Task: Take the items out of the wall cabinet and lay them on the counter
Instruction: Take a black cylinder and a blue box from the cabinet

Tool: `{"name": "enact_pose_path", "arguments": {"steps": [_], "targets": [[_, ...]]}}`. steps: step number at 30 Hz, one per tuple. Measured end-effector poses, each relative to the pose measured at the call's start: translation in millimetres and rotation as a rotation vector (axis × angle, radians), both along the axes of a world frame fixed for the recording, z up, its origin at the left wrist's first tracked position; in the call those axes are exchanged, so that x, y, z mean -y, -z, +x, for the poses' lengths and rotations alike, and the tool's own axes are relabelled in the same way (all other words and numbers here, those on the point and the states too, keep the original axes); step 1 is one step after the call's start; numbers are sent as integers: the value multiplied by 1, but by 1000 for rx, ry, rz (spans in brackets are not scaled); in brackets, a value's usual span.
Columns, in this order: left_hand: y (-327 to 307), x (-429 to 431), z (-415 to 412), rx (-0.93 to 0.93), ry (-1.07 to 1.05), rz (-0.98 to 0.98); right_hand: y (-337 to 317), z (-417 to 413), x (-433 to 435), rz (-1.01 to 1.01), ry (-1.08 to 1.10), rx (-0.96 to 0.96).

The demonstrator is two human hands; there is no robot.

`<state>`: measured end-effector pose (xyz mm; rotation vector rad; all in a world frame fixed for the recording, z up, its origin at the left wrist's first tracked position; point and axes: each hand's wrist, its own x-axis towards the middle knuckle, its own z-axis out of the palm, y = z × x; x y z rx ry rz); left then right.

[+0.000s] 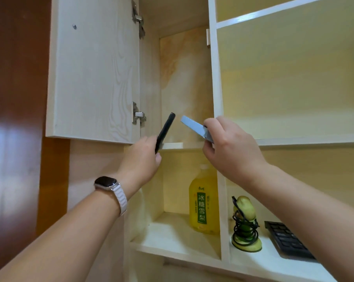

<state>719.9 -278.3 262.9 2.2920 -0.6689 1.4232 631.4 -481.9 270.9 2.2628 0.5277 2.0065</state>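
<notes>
A thin black slab (165,132), phone-like, is gripped at its lower end by the left hand (143,157), and a flat pale-blue piece (194,127) is pinched at one end by the right hand (229,147). Both are held just in front of the open wall cabinet (184,78), above its shelf edge. Both are judged light, stiff and smooth, so slipping is possible; a hold across the narrow edges, nearer the middle, is advised.

Pale wood-grain wall cabinet (214,78), door (94,78) swung open left; yellowish back panels (294,78); glossy red-brown wall panel (15,98) beside.
</notes>
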Motion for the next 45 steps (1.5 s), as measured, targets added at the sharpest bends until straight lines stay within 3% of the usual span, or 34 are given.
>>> {"name": "enact_pose_path", "arguments": {"steps": [7, 14, 26, 37, 45], "targets": [[36, 8, -23, -69, 108, -171, 26, -31, 18, 233, 31, -123], [78, 28, -65, -216, 370, -291, 72, -61, 36, 562, -194, -236], [169, 116, -129, -642, 826, -583, 174, -130, 82, 901, -303, -396], [216, 181, -143, -907, 1123, -597, 225, -170, 109, 1124, -162, -392], [247, 213, -148, -1142, 1383, -522, 265, -200, 107, 1313, 130, -273]]}}
